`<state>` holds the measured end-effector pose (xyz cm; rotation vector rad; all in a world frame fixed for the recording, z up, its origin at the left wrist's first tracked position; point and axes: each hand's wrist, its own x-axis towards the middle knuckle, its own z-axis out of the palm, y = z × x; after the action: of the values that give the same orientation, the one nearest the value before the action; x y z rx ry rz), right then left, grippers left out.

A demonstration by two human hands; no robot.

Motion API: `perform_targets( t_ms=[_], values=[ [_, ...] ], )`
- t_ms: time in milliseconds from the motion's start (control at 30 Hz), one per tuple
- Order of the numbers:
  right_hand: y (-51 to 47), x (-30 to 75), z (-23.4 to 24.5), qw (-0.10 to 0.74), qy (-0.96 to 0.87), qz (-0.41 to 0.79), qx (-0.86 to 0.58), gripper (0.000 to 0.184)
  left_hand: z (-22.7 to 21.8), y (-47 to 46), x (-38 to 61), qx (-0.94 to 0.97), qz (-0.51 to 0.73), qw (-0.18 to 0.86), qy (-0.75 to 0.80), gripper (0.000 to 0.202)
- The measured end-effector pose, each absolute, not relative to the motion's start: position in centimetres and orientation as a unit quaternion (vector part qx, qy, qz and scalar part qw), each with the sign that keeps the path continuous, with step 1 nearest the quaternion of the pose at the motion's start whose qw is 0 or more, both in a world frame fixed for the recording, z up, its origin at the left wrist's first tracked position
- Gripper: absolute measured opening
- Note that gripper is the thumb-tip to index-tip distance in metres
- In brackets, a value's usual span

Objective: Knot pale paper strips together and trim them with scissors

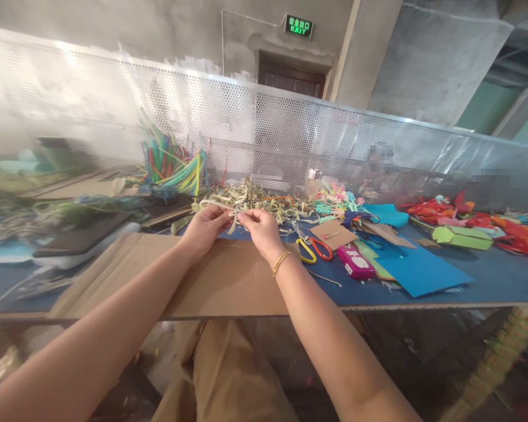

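Observation:
My left hand [209, 225] and my right hand [260, 230] meet over the far edge of a flat cardboard sheet [233, 275]. The fingers of both are pinched on a thin pale strip [233, 221], which runs between them. Its material is too small to make out. A gold chain bracelet [281, 262] circles my right wrist. Just behind the hands lies a heap of pale green, crumpled strips [246, 193]. Right of my right hand rest yellow-handled scissors [307, 251] and red-handled scissors [321, 248].
A purple box [355, 261] and blue paper sheets [422, 269] lie to the right, with red and orange scraps [519, 231] beyond. Colourful pipe cleaners [176, 161] stand at the back left. A perforated metal screen [290, 129] bounds the table behind.

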<state>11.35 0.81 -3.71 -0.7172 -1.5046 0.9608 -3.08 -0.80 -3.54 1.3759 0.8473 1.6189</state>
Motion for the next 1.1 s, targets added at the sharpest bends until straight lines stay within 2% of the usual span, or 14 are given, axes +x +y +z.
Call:
perform_targets(
  t_ms=[267, 600, 833, 967, 1100],
  values=[
    [0.6, 11.3, -3.6, 0.57, -0.654, 0.397, -0.299, 0.022, -3.4, -1.1, -3.2, 0.586, 0.629, 0.346, 0.376, 0.024],
    [0.1, 10.9, -3.2, 0.595, -0.613, 0.415, -0.313, 0.023, -2.7, -2.0, -2.8, 0.588, 0.616, 0.391, 0.35, 0.025],
    [0.3, 10.9, -3.5, 0.589, -0.639, 0.379, -0.318, 0.023, -2.8, -2.0, -2.9, 0.58, 0.618, 0.384, 0.366, 0.024],
    [0.1, 11.2, -3.4, 0.586, -0.676, 0.289, -0.34, 0.02, -2.8, -1.8, -3.0, 0.553, 0.636, 0.405, 0.355, 0.021],
    [-0.7, 11.8, -2.9, 0.595, -0.723, 0.031, -0.351, 0.01, -2.8, -1.4, -3.1, 0.488, 0.683, 0.452, 0.302, 0.02]
  ],
)
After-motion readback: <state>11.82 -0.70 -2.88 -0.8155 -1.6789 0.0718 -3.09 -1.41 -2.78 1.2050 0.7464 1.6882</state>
